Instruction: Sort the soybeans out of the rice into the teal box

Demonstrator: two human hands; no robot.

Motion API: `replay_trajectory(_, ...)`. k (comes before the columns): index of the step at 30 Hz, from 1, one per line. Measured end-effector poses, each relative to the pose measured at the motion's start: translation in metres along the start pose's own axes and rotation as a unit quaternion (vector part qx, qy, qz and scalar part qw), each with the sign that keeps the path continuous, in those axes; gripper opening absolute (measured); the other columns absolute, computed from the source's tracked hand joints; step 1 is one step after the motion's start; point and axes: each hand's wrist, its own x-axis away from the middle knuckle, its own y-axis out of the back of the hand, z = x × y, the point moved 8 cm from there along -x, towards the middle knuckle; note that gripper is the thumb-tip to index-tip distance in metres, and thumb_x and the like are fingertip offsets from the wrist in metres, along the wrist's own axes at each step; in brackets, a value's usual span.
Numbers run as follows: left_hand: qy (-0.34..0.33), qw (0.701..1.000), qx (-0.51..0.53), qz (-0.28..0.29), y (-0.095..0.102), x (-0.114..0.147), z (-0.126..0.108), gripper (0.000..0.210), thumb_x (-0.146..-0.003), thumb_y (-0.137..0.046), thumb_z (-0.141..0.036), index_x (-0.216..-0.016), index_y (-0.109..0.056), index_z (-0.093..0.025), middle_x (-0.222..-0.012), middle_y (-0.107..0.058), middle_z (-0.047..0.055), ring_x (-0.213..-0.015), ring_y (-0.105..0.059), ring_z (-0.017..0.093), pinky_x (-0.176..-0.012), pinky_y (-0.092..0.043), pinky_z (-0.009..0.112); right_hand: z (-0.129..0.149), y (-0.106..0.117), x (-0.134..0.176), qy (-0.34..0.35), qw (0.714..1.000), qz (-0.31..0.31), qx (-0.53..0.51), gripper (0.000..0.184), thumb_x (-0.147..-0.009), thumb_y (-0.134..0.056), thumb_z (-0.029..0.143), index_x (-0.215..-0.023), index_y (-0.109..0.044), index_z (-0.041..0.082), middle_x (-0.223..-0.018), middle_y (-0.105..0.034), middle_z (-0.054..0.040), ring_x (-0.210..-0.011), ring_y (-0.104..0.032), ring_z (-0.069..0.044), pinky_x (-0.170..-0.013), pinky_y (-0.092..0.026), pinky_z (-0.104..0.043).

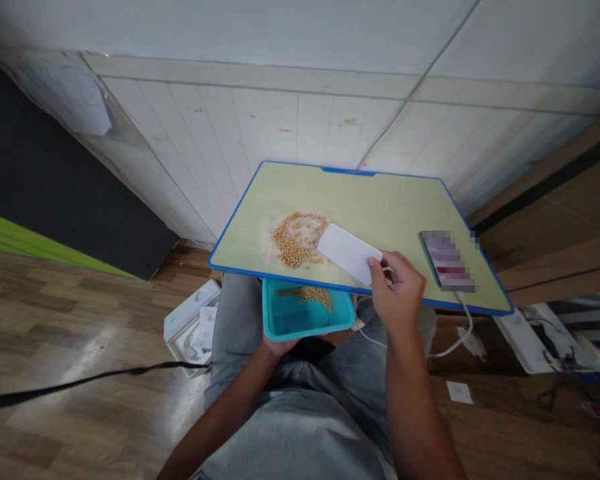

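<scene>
**Table (pixel 380 200) with beans (pixel 291 255) and pale grains (pixel 269 241) heaped on it**

I see the right hand (pixel 397 290) pinching a white card (pixel 350 255) by one end, seemingly to free its far edge; the left hand (pixel 279 347) holds a teal tub (pixel 293 321) from beneath, apparently to catch spills.

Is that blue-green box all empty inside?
No, some yellow beans lie toward the far side of the blue-green box.
</scene>
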Motion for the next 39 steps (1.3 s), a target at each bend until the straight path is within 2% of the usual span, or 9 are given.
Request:
replay_trajectory(3,-0.003,1.000,0.000,-0.010,0.005,-0.002,-0.001,0.076,-0.130,-0.032,-0.070,-0.175,-0.078,-0.031,-0.185,-0.081,0.013,-0.192,-0.050,0.046,-0.153,-0.037,0.082,0.001,-0.003,0.000,0.002,1.000,0.016,-0.006,0.042,-0.118,-0.077,0.065,-0.101,-0.086,0.028,-0.090,-0.079,-0.0052,-0.083,-0.074,-0.026,-0.068,-0.066,-0.035)
replay_trajectory(8,-0.004,1.000,-0.001,-0.015,0.007,0.000,-0.002,0.077,-0.133,-0.025,-0.067,-0.166,-0.083,-0.029,-0.177,-0.086,0.014,-0.187,-0.058,0.046,-0.146,-0.046,0.079,0.002,-0.004,-0.001,0.003,1.000,0.013,-0.010,0.040,-0.118,-0.078,0.063,-0.101,-0.087,0.027,-0.091,-0.081,-0.0057,-0.083,-0.075,-0.026,-0.070,-0.066,-0.035)
replay_trajectory(15,0.004,1.000,0.009,0.005,0.006,-0.003,0.001,0.079,-0.128,-0.029,-0.076,-0.180,-0.073,-0.035,-0.185,-0.081,0.016,-0.193,-0.048,0.048,-0.151,-0.031,0.090,0.004,-0.008,-0.001,-0.012,0.999,0.028,-0.034,0.036,-0.115,-0.081,0.060,-0.101,-0.087,0.027,-0.091,-0.082,-0.0050,-0.083,-0.075,-0.026,-0.070,-0.066,-0.036)
replay_trajectory(21,-0.005,0.998,0.025,0.056,0.018,-0.017,0.001,0.075,-0.126,-0.043,-0.076,-0.175,-0.079,-0.031,-0.184,-0.082,0.012,-0.194,-0.048,0.044,-0.158,-0.036,0.074,0.009,-0.011,-0.001,0.005,0.999,0.035,-0.038,0.029,-0.115,-0.081,0.050,-0.099,-0.088,0.026,-0.089,-0.082,-0.0046,-0.082,-0.076,-0.025,-0.070,-0.064,-0.034)
replay_trajectory(23,-0.004,0.995,0.029,0.092,0.026,-0.025,0.001,0.080,-0.124,-0.047,-0.082,-0.174,-0.082,-0.031,-0.185,-0.081,0.013,-0.195,-0.044,0.048,-0.158,-0.032,0.079,0.009,-0.012,0.000,0.004,0.999,0.036,-0.040,0.030,-0.115,-0.081,0.050,-0.098,-0.088,0.026,-0.088,-0.081,-0.0043,-0.081,-0.076,-0.025,-0.069,-0.064,-0.034)
replay_trajectory(24,0.003,0.988,0.032,0.149,0.024,-0.028,0.001,0.081,-0.124,-0.046,-0.081,-0.179,-0.079,-0.031,-0.190,-0.077,0.014,-0.199,-0.036,0.048,-0.159,-0.025,0.083,0.009,-0.012,0.000,0.003,0.999,0.033,-0.040,0.031,-0.116,-0.081,0.051,-0.099,-0.088,0.026,-0.089,-0.081,-0.0043,-0.081,-0.076,-0.025,-0.069,-0.064,-0.034)
replay_trajectory(27,0.010,0.980,0.036,0.193,0.033,-0.037,0.000,0.080,-0.125,-0.040,-0.073,-0.183,-0.076,-0.031,-0.192,-0.075,0.014,-0.202,-0.029,0.047,-0.156,-0.015,0.093,0.009,-0.016,-0.002,0.006,0.999,0.026,-0.041,0.033,-0.117,-0.081,0.054,-0.100,-0.088,0.027,-0.091,-0.082,-0.0049,-0.083,-0.076,-0.026,-0.070,-0.065,-0.034)
replay_trajectory(34,0.010,0.969,0.034,0.245,0.012,-0.032,0.001,0.098,-0.126,-0.023,-0.089,-0.181,-0.079,-0.029,-0.201,-0.063,0.012,-0.200,-0.030,0.051,-0.155,-0.018,0.095,0.011,-0.035,-0.010,0.027,0.996,0.063,-0.060,0.038,-0.120,-0.080,0.059,-0.102,-0.090,0.028,-0.091,-0.083,-0.0063,-0.083,-0.077,-0.027,-0.071,-0.067,-0.036)
replay_trajectory(39,0.010,0.969,0.019,0.246,0.005,-0.026,-0.001,0.099,-0.123,-0.031,-0.092,-0.183,-0.077,-0.029,-0.204,-0.059,0.014,-0.201,-0.027,0.055,-0.153,-0.013,0.100,0.013,-0.032,-0.008,0.040,0.995,0.057,-0.067,0.030,-0.119,-0.081,0.050,-0.101,-0.091,0.027,-0.090,-0.083,-0.0051,-0.082,-0.077,-0.026,-0.071,-0.065,-0.035)
